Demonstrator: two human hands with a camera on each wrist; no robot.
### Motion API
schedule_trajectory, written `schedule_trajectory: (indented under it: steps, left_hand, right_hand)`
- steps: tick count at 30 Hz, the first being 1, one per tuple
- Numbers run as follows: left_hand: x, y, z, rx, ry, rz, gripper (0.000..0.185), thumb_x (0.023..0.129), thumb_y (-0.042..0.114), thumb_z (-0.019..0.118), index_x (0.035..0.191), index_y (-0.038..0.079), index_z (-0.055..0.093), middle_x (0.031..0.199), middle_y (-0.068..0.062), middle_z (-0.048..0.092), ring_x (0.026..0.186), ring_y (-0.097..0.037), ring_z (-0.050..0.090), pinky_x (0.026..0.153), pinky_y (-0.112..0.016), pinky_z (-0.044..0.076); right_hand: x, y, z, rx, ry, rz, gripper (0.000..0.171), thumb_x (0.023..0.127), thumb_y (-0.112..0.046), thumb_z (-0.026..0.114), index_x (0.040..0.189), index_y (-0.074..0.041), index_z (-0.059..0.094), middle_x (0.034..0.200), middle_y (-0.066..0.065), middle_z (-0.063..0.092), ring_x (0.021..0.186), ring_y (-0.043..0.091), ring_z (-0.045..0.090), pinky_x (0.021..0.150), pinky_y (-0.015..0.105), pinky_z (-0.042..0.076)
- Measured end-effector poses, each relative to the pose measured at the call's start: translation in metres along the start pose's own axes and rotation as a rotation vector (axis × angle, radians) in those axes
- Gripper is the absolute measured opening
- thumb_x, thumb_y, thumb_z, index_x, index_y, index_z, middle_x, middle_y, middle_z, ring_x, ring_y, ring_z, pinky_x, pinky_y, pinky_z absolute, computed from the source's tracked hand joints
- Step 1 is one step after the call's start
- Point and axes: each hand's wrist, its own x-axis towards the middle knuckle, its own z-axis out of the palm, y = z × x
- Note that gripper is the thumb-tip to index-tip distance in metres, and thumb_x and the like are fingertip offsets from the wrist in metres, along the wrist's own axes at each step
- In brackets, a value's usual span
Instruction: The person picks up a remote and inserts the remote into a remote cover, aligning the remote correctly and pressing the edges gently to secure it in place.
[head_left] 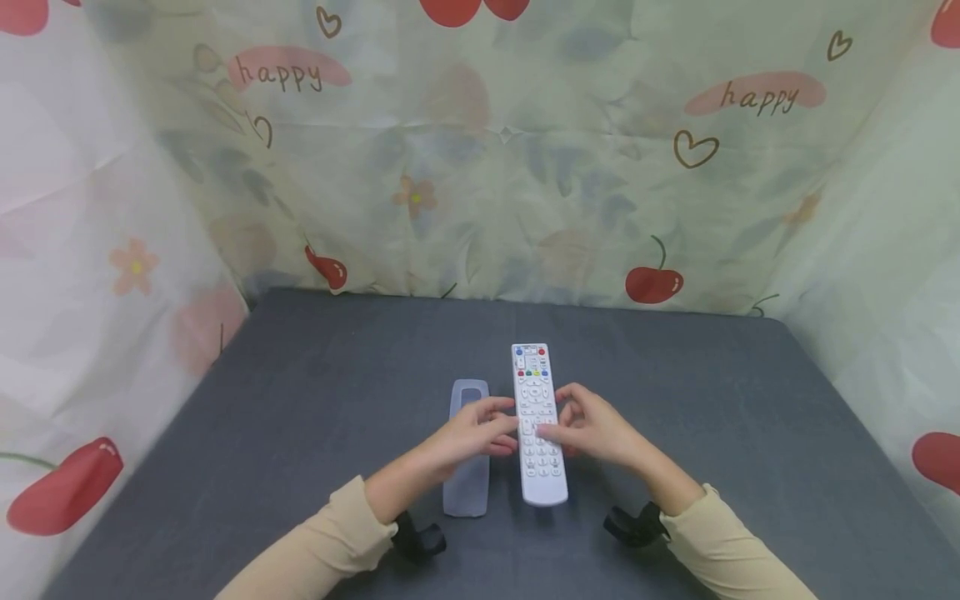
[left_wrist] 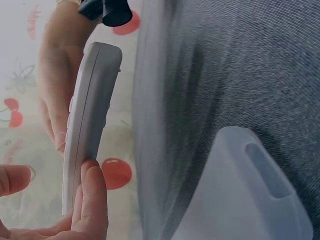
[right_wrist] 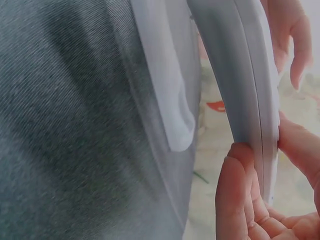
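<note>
A white remote control [head_left: 538,423] with many buttons lies lengthwise over the middle of the dark grey table [head_left: 300,400]. My left hand [head_left: 480,432] pinches its left edge and my right hand [head_left: 581,425] pinches its right edge. In the left wrist view the remote [left_wrist: 89,130] shows side-on with a left fingertip [left_wrist: 92,200] under it. The right wrist view shows the remote's side [right_wrist: 240,75] between my right fingers [right_wrist: 240,200]. A translucent silicone sleeve [head_left: 467,450] lies flat just left of the remote, partly under my left hand, also in the left wrist view as sleeve [left_wrist: 250,195].
Floral cloth with cherries and "happy" lettering [head_left: 480,150] walls the table on three sides. Black wrist camera mounts [head_left: 420,537] sit at both cream sleeves near the table's front.
</note>
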Motion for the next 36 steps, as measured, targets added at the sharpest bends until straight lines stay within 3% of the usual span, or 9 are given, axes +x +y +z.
schedule_trajectory:
  steps: [6,14,23,31,36]
  left_hand:
    - [-0.004,0.006,-0.004,-0.030,0.021,-0.002,0.053,0.094,0.023,0.051,0.138,-0.003,0.036,0.114,-0.021,0.058,0.099,-0.031,0.065,0.085,-0.032,0.054]
    - [-0.009,0.011,-0.010,-0.032,0.040,0.013,0.053,0.094,0.023,0.053,0.138,-0.001,0.037,0.115,-0.020,0.059,0.089,-0.015,0.066,0.085,-0.033,0.054]
    - [-0.015,0.015,-0.014,-0.020,0.032,0.024,0.050,0.095,0.024,0.052,0.136,0.001,0.037,0.117,-0.021,0.058,0.089,-0.014,0.065,0.086,-0.033,0.053]
    - [-0.015,0.016,-0.016,-0.012,0.022,0.033,0.048,0.094,0.024,0.052,0.136,0.005,0.038,0.116,-0.019,0.059,0.089,-0.015,0.065,0.086,-0.033,0.053]
    - [-0.013,0.016,-0.018,-0.002,0.022,0.052,0.045,0.094,0.023,0.052,0.135,0.007,0.040,0.114,-0.018,0.060,0.090,-0.014,0.063,0.087,-0.035,0.053]
  right_hand:
    - [-0.003,-0.012,0.002,0.032,0.034,-0.018,0.056,0.083,-0.018,0.070,0.121,0.007,0.038,0.074,0.008,0.055,0.057,0.014,0.055,0.052,0.025,0.047]
    - [-0.006,-0.023,0.004,0.070,0.064,-0.034,0.058,0.084,-0.017,0.070,0.125,0.006,0.036,0.077,0.010,0.054,0.063,0.015,0.059,0.056,0.026,0.050]
    - [-0.007,-0.027,0.007,0.080,0.085,-0.050,0.056,0.084,-0.017,0.070,0.124,0.004,0.037,0.077,0.010,0.056,0.061,0.013,0.059,0.057,0.029,0.053]
    - [-0.007,-0.028,0.006,0.087,0.089,-0.070,0.049,0.083,-0.015,0.070,0.115,0.006,0.040,0.080,0.011,0.053,0.063,0.014,0.059,0.059,0.029,0.054]
    - [-0.005,-0.028,0.007,0.086,0.097,-0.099,0.045,0.083,-0.014,0.071,0.113,0.002,0.042,0.089,0.015,0.055,0.062,0.015,0.061,0.060,0.036,0.056]
